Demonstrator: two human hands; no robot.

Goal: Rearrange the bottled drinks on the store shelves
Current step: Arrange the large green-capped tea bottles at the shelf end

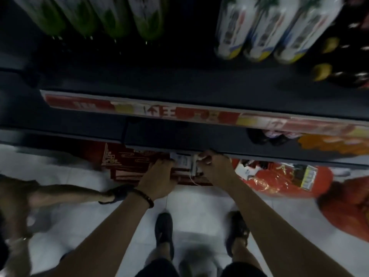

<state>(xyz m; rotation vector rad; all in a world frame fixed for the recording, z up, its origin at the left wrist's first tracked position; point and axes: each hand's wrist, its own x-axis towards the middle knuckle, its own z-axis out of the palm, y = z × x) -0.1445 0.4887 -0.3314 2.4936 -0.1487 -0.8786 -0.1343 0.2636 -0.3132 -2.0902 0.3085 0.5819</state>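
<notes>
1. Overhead, a row of green-labelled bottles (95, 17) and a row of white-labelled bottles (265, 29) stand on the upper shelf (179, 76). Their long axes run upright, yet the steep downward view makes them fan outward toward the top edge, with their bases nearest the shelf front. Their tops are cut off by the picture edge.
2. Smooth, rounded bodies with glossy wrap labels; the white ones carry yellow and blue bands near the base. Two yellow-capped dark bottles (323, 71) sit at the far right, badly blurred.
3. A red and yellow price strip (179, 112) runs along the shelf lip; its print cannot be read.
4. Below, both hands reach under the lowest shelf edge. The left hand (159, 176), with a dark bracelet at its wrist, has its fingers curled down over a red box (127, 162) printed with pale line patterns. The right hand (215, 168) pinches a small white tag (194, 162) between thumb and fingertips.
5. Crinkled red cellophane packaging (279, 178) lies on the pale tiled floor (199, 204) to the right.
6. Another person's arm (65, 194) enters from the left, smeared by motion.
</notes>
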